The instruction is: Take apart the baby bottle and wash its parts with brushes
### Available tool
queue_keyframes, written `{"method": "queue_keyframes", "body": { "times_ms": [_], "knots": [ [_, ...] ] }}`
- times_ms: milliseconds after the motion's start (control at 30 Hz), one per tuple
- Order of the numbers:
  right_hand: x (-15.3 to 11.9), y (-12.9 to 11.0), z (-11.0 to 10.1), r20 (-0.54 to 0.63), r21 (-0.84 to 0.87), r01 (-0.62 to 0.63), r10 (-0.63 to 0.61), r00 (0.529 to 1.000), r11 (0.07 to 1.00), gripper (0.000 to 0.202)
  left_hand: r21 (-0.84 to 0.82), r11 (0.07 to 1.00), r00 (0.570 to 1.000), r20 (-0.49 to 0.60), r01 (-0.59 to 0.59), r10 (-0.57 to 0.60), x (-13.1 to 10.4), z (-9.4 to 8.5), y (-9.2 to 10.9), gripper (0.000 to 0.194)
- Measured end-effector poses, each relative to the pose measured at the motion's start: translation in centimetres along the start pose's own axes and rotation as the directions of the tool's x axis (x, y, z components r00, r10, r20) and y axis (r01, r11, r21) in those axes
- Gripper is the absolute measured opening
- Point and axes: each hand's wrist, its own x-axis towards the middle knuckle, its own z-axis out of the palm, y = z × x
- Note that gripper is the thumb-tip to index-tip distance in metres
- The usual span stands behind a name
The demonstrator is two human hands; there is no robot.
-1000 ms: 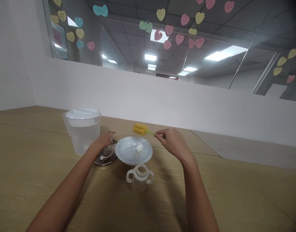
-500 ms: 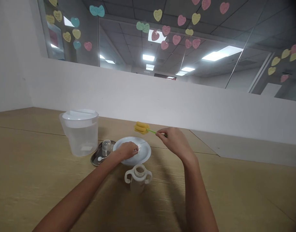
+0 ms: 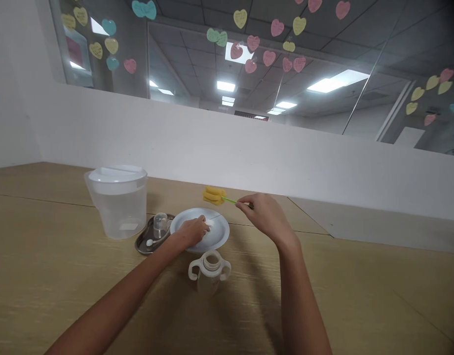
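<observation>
My right hand (image 3: 266, 214) is closed round the green handle of a sponge bottle brush. Its yellow sponge head (image 3: 214, 195) points left, raised behind a white basin (image 3: 223, 240). Over that basin my left hand (image 3: 194, 230) is closed, fingers pinching a small white piece (image 3: 209, 224). The fingers partly cover the piece, so its kind cannot be made out. In front of the basin a baby bottle (image 3: 208, 278) with two side handles stands upright with its mouth uncovered.
A steel kidney tray (image 3: 141, 245) left of the basin carries a clear cap (image 3: 161, 225) and a small white-headed piece (image 3: 150, 242). Behind it stands a lidded translucent pitcher (image 3: 121, 207). A white wall (image 3: 197, 143) rises at the table's far edge.
The whole view has shifted slightly, so everything sits a little further left. Both hands keep their grips, and the brush stays raised behind the basin.
</observation>
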Motion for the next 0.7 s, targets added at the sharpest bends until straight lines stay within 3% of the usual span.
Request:
{"method": "queue_keyframes", "body": {
  "times_ms": [300, 533, 700],
  "knots": [
    [0.0, 0.1, -0.1, -0.001, -0.004, -0.005, 0.005, 1.0, 1.0, 0.029, -0.016, 0.999, 1.0, -0.009, 0.029, -0.029, 0.2, -0.9, 0.3, 0.02],
    [0.0, 0.1, -0.1, 0.006, 0.001, -0.002, 0.002, 1.0, 1.0, 0.03, -0.027, 0.997, 0.998, -0.006, 0.068, -0.068, 0.4, -0.4, -0.2, 0.01],
    [0.0, 0.1, -0.1, 0.014, 0.002, -0.012, 0.012, 1.0, 1.0, 0.029, -0.119, 0.991, 0.997, -0.04, 0.068, -0.073, 0.1, -1.1, -0.9, 0.013]
  ]
}}
